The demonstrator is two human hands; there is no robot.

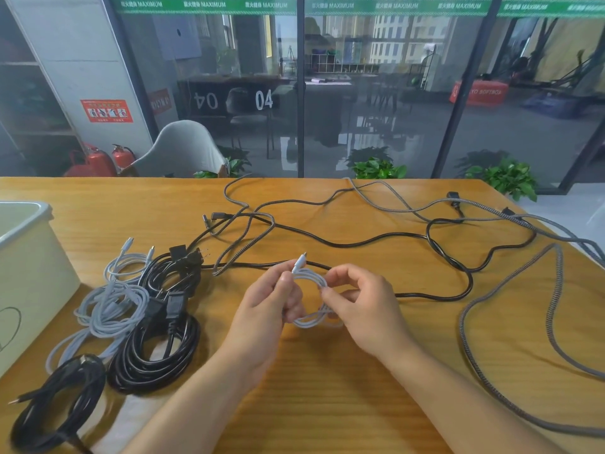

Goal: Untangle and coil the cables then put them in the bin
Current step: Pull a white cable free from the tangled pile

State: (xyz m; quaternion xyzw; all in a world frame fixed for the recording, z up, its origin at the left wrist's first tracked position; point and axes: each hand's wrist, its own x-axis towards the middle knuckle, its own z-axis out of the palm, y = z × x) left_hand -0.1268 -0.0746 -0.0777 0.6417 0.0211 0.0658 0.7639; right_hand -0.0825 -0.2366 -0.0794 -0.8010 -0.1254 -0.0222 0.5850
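Note:
A small white cable (311,317) is wound into a coil between my hands above the middle of the wooden table (327,388). My left hand (268,306) pinches the coil near its plug, which sticks up. My right hand (360,306) pinches the coil's right side. A pale bin (29,290) stands at the left edge. Beside it lie coiled cables: white ones (111,306), a black power cable (157,348) and another black coil (55,404). Loose black (360,240) and grey braided cables (474,309) sprawl across the far and right side.
A glass wall runs behind the table, with a grey chair (183,149), red fire extinguishers (98,162) and potted plants (379,168) beyond the far edge. The table's right corner slants off at the right.

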